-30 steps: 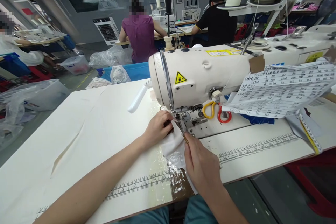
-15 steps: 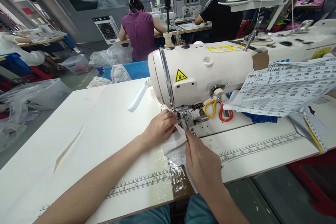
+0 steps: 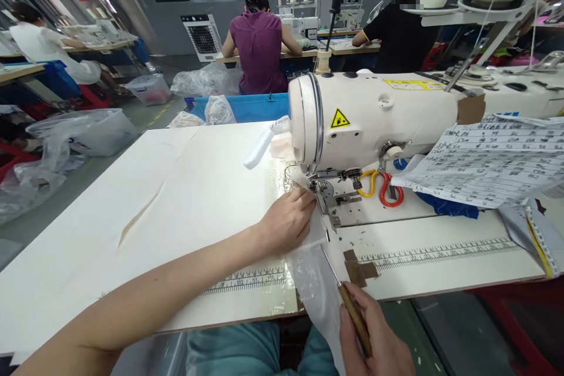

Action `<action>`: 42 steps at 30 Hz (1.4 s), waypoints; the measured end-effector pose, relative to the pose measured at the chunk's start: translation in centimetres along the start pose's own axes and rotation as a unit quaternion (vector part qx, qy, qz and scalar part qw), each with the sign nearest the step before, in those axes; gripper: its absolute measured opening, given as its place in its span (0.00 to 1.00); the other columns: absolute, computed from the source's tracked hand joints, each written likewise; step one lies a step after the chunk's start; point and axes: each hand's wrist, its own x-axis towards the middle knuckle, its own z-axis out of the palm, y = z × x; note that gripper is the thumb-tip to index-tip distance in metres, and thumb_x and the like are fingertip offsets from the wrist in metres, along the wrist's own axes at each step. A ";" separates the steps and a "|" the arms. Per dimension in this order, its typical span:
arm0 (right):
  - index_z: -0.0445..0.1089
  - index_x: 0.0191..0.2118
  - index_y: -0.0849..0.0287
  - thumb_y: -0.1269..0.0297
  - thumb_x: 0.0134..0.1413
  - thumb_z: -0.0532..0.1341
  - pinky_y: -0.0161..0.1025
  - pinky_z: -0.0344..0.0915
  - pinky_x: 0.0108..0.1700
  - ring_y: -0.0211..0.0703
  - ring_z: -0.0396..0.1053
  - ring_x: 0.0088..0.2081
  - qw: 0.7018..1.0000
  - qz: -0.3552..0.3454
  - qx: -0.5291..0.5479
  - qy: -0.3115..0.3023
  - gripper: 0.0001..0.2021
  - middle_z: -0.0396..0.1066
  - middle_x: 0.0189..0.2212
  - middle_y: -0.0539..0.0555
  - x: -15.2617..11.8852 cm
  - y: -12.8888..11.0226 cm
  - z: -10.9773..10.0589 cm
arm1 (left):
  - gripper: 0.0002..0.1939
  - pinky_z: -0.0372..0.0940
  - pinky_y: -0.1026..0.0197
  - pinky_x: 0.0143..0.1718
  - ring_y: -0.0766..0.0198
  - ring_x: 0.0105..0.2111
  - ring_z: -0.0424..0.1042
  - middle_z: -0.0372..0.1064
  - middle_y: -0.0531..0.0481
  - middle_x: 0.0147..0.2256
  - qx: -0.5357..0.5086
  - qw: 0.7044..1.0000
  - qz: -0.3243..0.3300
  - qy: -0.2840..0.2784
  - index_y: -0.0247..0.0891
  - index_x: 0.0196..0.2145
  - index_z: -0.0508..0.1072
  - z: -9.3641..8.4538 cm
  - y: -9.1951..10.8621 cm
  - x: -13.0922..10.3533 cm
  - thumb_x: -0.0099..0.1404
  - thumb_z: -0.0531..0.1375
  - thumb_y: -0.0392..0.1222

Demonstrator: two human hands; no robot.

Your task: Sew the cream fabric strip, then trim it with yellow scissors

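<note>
My left hand (image 3: 291, 217) is closed, fingertips on a strip of white fabric (image 3: 315, 276) just in front of the needle area of a white sewing machine (image 3: 352, 123). The fabric runs toward me over the table edge and hangs by my lap. In my right hand (image 3: 374, 335), low at the front edge, is an awl (image 3: 358, 323) with a wooden handle and a thin metal shaft. Its shaft points up and left over the fabric, toward the presser foot. Whether the tip touches the cloth I cannot tell.
Yellow-and-red-handled scissors (image 3: 388, 191) lie under the machine arm. A handwritten sheet (image 3: 497, 164) hangs at the right, near a tape measure (image 3: 541, 247). A printed ruler (image 3: 436, 255) runs along the table front. Other people sit at machines behind.
My right hand has drawn back toward me, away from the presser foot, bringing the awl into view. My left hand stays at the fabric by the needle. The camera view has shifted left.
</note>
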 end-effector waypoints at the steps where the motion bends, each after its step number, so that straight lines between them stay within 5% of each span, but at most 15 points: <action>1: 0.67 0.51 0.54 0.55 0.69 0.49 0.36 0.74 0.23 0.48 0.80 0.30 1.000 0.006 -0.001 0.007 0.15 0.81 0.37 0.55 0.1 0.0 0.0 | 0.19 0.69 0.46 0.49 0.49 0.50 0.64 0.68 0.33 0.51 0.001 1.000 -0.004 0.002 0.23 0.51 0.71 0.1 0.3 -0.2 0.68 0.47 0.33; 10: 0.66 0.50 0.57 0.53 0.69 0.50 0.35 0.75 0.27 0.48 0.79 0.31 1.000 0.003 0.009 0.010 0.16 0.80 0.37 0.60 -0.1 0.4 -0.4 | 0.22 0.63 0.44 0.56 0.48 0.57 0.64 0.66 0.35 0.57 -0.022 1.000 0.000 -0.009 0.27 0.58 0.67 0.2 0.4 -1.4 0.68 0.48 0.35; 15: 0.65 0.50 0.56 0.64 0.69 0.48 0.34 0.73 0.25 0.45 0.78 0.30 0.993 -0.100 -0.031 -0.045 0.11 0.78 0.37 0.58 1.3 0.3 -1.2 | 0.23 0.63 0.45 0.56 0.48 0.58 0.63 0.65 0.35 0.58 -0.014 1.000 -0.011 -0.009 0.28 0.58 0.65 0.3 0.3 -1.2 0.68 0.49 0.36; 20: 0.62 0.52 0.60 0.69 0.67 0.50 0.33 0.74 0.33 0.44 0.79 0.37 0.978 -0.178 -0.088 -0.057 0.11 0.78 0.39 0.58 3.1 0.2 -2.0 | 0.23 0.61 0.47 0.58 0.48 0.60 0.61 0.63 0.33 0.59 -0.019 0.999 -0.016 -0.022 0.25 0.59 0.63 0.1 0.2 -1.2 0.70 0.48 0.38; 42: 0.65 0.47 0.59 0.69 0.67 0.44 0.32 0.70 0.22 0.42 0.79 0.31 0.969 -0.196 -0.148 -0.015 0.13 0.78 0.35 0.56 5.8 -2.0 -2.0 | 0.26 0.53 0.46 0.63 0.46 0.61 0.58 0.61 0.31 0.60 0.023 0.999 -0.018 -0.032 0.19 0.60 0.63 -0.5 2.3 -1.7 0.70 0.47 0.40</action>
